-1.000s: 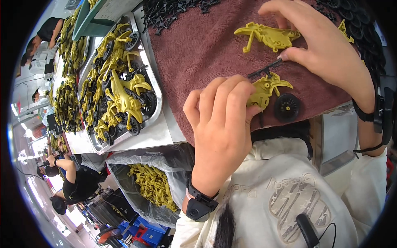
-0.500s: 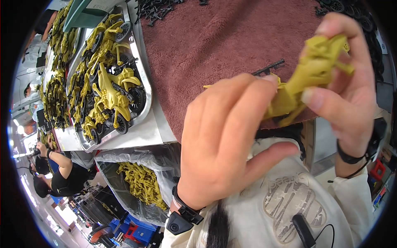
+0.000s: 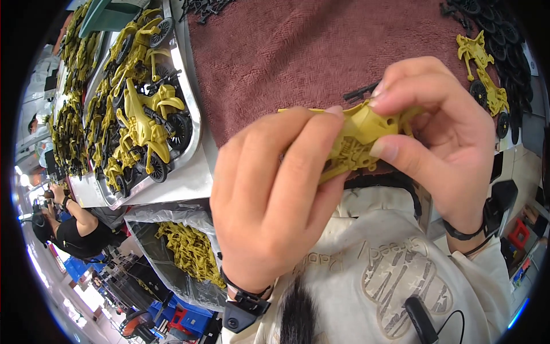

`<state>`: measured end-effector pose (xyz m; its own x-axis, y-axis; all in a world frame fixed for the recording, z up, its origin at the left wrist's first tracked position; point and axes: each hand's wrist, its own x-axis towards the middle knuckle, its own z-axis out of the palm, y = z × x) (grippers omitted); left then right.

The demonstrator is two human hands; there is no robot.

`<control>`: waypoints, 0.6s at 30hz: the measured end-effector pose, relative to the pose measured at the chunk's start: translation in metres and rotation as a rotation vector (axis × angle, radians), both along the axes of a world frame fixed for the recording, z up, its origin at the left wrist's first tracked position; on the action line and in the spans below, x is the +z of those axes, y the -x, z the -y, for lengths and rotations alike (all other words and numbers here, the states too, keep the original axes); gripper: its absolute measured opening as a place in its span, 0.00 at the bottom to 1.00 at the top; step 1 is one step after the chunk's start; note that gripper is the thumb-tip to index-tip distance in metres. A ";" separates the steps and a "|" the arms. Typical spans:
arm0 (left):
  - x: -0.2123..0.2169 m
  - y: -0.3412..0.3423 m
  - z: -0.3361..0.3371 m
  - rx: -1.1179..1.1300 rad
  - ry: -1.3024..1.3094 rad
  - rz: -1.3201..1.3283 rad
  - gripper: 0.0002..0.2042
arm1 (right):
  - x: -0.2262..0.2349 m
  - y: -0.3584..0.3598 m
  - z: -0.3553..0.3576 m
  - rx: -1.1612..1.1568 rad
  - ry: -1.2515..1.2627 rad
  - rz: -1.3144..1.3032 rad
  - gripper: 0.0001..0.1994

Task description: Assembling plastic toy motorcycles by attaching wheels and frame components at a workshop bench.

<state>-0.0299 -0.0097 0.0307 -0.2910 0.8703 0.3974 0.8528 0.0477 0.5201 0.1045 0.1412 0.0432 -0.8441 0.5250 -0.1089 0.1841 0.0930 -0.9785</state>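
A yellow plastic toy motorcycle body, with moulded engine detail on the side toward me, is held between my two hands above the near edge of a brown-red cloth. My left hand is closed round its left end, and its fingers hide much of that part. At the other end my right hand pinches the body with thumb and fingers. A thin black plastic piece sticks out just beyond the body, by my right fingertips; I cannot tell whether it is attached.
The cloth covers the worktop. On the left, a metal tray holds several yellow motorcycles with black wheels. Below it, a plastic-lined bin contains yellow parts. Yellow motorcycle parts and black wheels lie far right. A co-worker is at left.
My right hand has come down and left, bringing the raised yellow body level against my left hand. Yellow parts at the far right, hidden before, now show. The whole view has shifted slightly.
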 end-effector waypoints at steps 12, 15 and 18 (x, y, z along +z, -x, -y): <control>-0.013 0.004 -0.004 0.033 0.091 -0.004 0.24 | -0.025 -0.016 0.004 0.020 -0.780 -0.061 0.14; -0.015 0.005 -0.006 0.043 0.059 0.015 0.23 | -0.029 -0.017 0.004 0.010 -0.811 -0.098 0.14; -0.018 0.007 -0.007 0.028 0.051 0.011 0.22 | -0.031 -0.020 0.010 -0.042 -0.737 -0.050 0.15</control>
<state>-0.0370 -0.0024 0.0125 -0.3199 0.8808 0.3491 0.8448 0.0984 0.5260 0.1241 0.1309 0.0125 -0.8162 0.4796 0.3222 0.1592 0.7228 -0.6725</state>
